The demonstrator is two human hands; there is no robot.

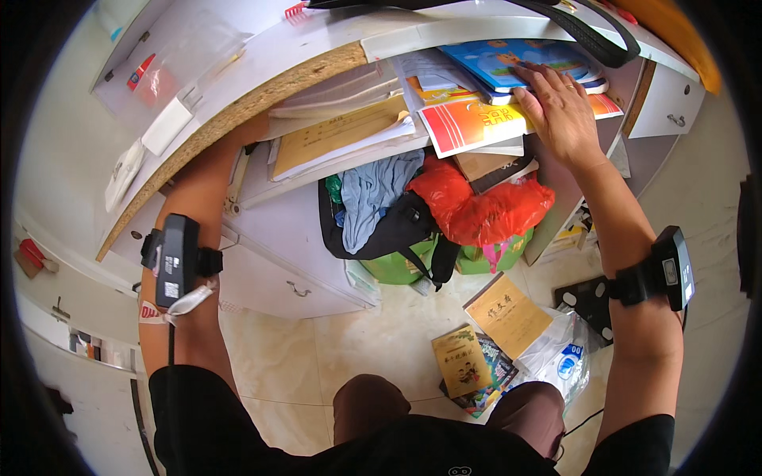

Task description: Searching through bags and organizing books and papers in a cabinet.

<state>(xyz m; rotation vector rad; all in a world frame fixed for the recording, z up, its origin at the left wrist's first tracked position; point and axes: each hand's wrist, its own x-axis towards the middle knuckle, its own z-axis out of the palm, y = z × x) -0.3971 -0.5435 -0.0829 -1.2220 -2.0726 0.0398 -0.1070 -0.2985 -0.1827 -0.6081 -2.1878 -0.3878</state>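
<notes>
My right hand (556, 110) lies with its fingers apart on a blue illustrated book (497, 62), on top of a stack on the shelf. Under that stack a red and yellow printed sheet (461, 128) juts over the shelf's front edge. My left forearm reaches under the chipboard edge of the desktop (250, 98), which hides most of my left hand; what its fingers do cannot be seen. To the right of that arm, a brown paper booklet (339, 134) lies on white papers on the same shelf.
Below the shelf are a red plastic bag (482, 205), a black bag (387, 235) with a light blue cloth (381, 190), and green bags (396, 268). Booklets (509, 315), a clear plastic bag (562, 357) and a black scale (586, 306) lie on the tiled floor. A cabinet door (286, 279) stands at the left.
</notes>
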